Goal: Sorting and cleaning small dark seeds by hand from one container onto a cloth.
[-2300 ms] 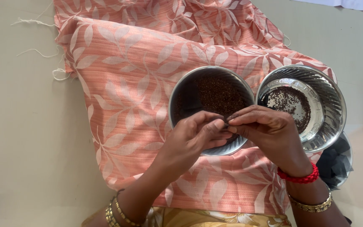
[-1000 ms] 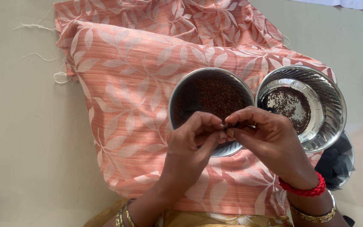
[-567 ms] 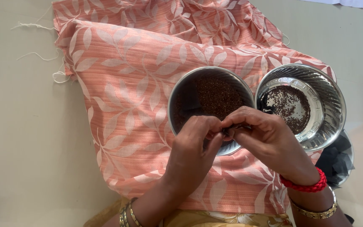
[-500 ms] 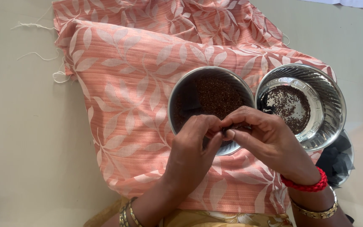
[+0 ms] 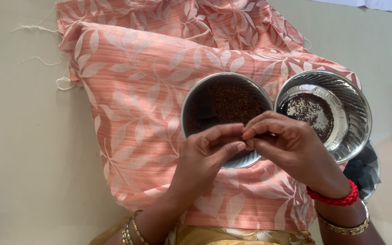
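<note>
A round steel bowl (image 5: 191, 102) full of small dark brown seeds rests on a peach leaf-patterned cloth (image 5: 137, 90). Beside it to the right stands a second, ribbed steel bowl (image 5: 352, 111) with a thin layer of dark seeds at its bottom. My left hand (image 5: 207, 156) and my right hand (image 5: 286, 147) meet fingertip to fingertip over the near rim of the first bowl. Their fingers are pinched together on something tiny, too small to make out. Gold bangles circle both wrists, and a red bead bracelet sits on the right one.
The cloth lies on a pale beige floor (image 5: 19, 149), with loose white threads (image 5: 39, 29) at its upper left edge. A dark object (image 5: 364, 170) peeks out beneath the ribbed bowl at the right.
Both hands stay pinched together over the first bowl's near rim, shifting only slightly. The bowls and cloth have not moved.
</note>
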